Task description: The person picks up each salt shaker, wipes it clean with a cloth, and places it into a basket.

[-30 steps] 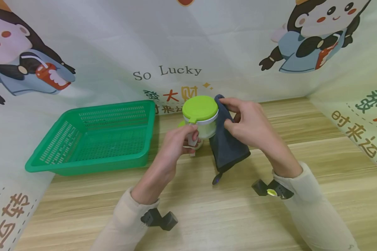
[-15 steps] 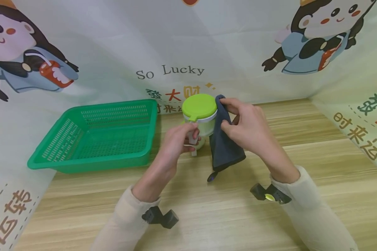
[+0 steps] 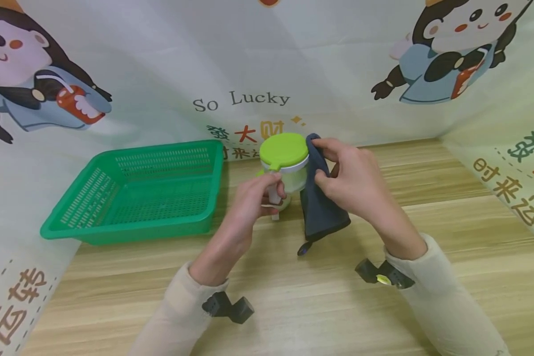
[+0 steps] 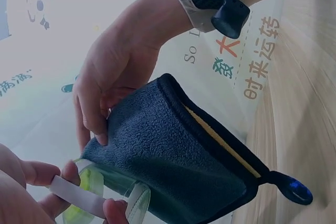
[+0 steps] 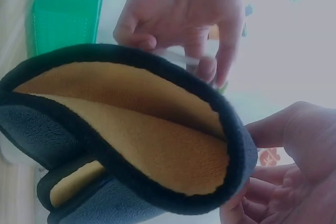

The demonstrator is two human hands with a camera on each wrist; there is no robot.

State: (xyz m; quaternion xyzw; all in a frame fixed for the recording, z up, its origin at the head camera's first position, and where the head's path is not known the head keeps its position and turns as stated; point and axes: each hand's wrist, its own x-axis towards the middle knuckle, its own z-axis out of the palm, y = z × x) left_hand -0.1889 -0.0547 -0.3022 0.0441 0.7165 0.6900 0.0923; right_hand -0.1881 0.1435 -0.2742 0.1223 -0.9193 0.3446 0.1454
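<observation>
My left hand [image 3: 250, 200] grips the white handle [image 4: 79, 195] of a clear jar with a lime-green lid [image 3: 285, 150]. The jar is upright, with its lid facing up in the head view. On the jar's right side, my right hand [image 3: 353, 175] pinches a folded dark blue-grey cloth [image 3: 324, 212] between thumb and fingers, right against the jar wall. Black edging and a small hanging loop [image 4: 294, 188] show on the cloth, and its yellow inner side [image 5: 168, 145] faces the right wrist camera. In that view the cloth hides most of the jar.
A green plastic basket [image 3: 133, 233] with slotted walls stands to the left on the wood-grain table [image 3: 293, 306]. Behind the table hangs a white printed backdrop [image 3: 329, 69] with cartoon figures and lettering; it also continues along both sides.
Both hands keep their holds. The cloth's hanging lower end has swung a little to the left and then slightly back right. The jar has barely shifted, and the head view has moved slightly.
</observation>
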